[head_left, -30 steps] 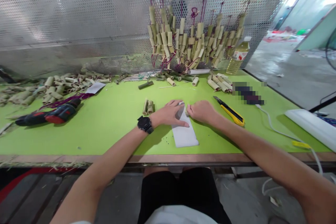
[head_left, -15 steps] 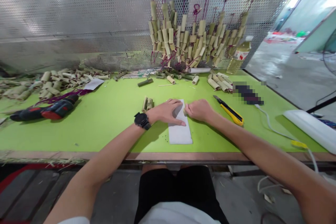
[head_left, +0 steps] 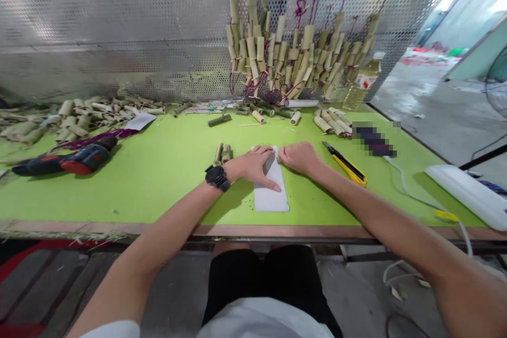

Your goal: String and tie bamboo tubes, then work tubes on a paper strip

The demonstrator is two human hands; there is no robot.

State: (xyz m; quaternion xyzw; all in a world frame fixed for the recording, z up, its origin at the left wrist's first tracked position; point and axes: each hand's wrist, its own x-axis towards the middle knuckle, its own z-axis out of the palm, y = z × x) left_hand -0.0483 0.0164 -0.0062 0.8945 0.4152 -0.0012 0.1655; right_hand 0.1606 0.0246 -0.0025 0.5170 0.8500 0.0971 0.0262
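My left hand (head_left: pixel 254 167), with a black watch on the wrist, lies flat with fingers stretched out on a white sheet (head_left: pixel 271 196) on the green table (head_left: pixel 158 169). My right hand (head_left: pixel 299 158) is closed in a loose fist at the sheet's upper right edge, pressing something small that I cannot make out against it. Two short bamboo pieces (head_left: pixel 223 153) lie just left of my left hand. A yellow utility knife (head_left: pixel 345 164) lies just right of my right hand.
A red and black drill (head_left: pixel 65 160) lies at the left, with a pile of bamboo tubes (head_left: pixel 79 119) behind it. Strung bamboo bundles (head_left: pixel 293 58) hang on the perforated metal wall, beside an oil bottle (head_left: pixel 361 84). A white cable (head_left: pixel 412 190) and a white bar (head_left: pixel 465 194) are at the right.
My hands and the sheet have shifted slightly away from me on the table; my right hand has slid a little toward the sheet's top corner. The camera has tilted a little.
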